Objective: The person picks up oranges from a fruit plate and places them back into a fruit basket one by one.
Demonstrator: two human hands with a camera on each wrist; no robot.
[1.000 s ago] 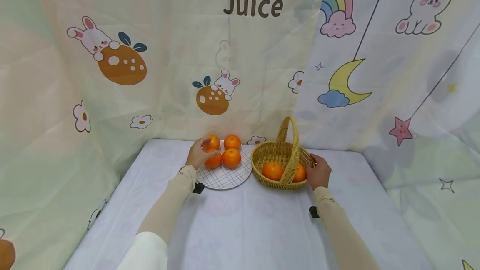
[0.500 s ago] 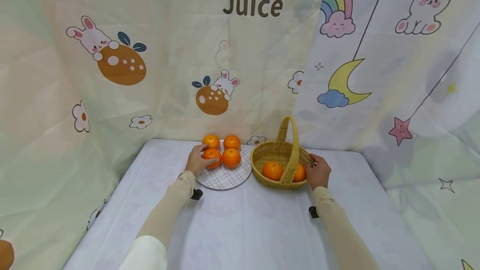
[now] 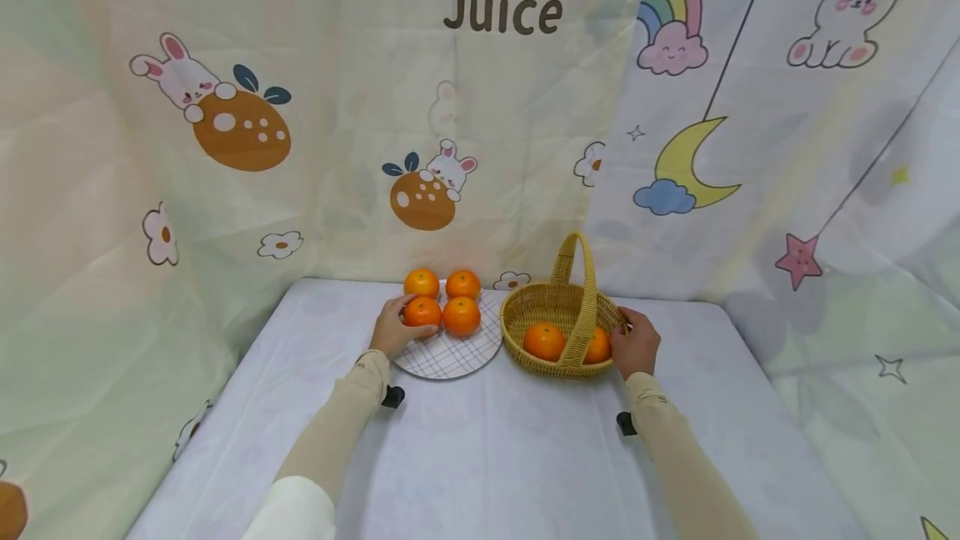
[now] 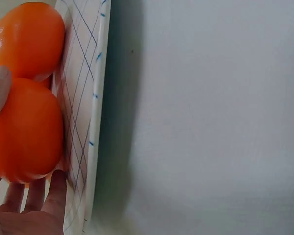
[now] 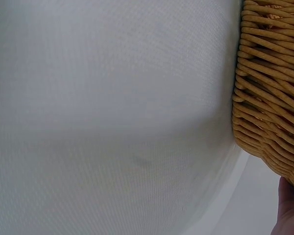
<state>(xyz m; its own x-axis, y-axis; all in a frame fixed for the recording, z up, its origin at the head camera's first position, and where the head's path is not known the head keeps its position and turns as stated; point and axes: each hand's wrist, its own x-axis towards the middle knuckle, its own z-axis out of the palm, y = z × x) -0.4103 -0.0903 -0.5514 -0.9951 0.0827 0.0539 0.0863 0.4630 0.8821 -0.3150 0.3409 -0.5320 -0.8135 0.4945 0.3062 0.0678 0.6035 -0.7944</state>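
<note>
Nearest the person, two sleeved forearms reach out over the white tablecloth (image 3: 487,448). The left hand (image 3: 390,330) lies on the near-left part of the plate (image 3: 450,354), its fingers curled round an orange (image 3: 422,312); the left wrist view shows a fingertip on top of that fruit and other fingers beneath it. The orange is smooth, glossy and evenly bright, and sits at the near-left of four on the plate, touching a second orange (image 3: 461,316) on its right. Two more oranges (image 3: 421,282) (image 3: 462,284) sit behind these. The plate is round and white with a thin dark grid pattern.

Just right of the plate stands a woven yellow basket (image 3: 555,307) with a tall hoop handle, holding two oranges (image 3: 543,341). The right hand (image 3: 636,345) grips the basket's right rim, fingers curled on the weave.

Beyond the plate hangs a cartoon curtain (image 3: 225,148) with rabbits, a rainbow, a moon and stars; the word "Juice" (image 3: 502,11) is printed on it in brown letters.
</note>
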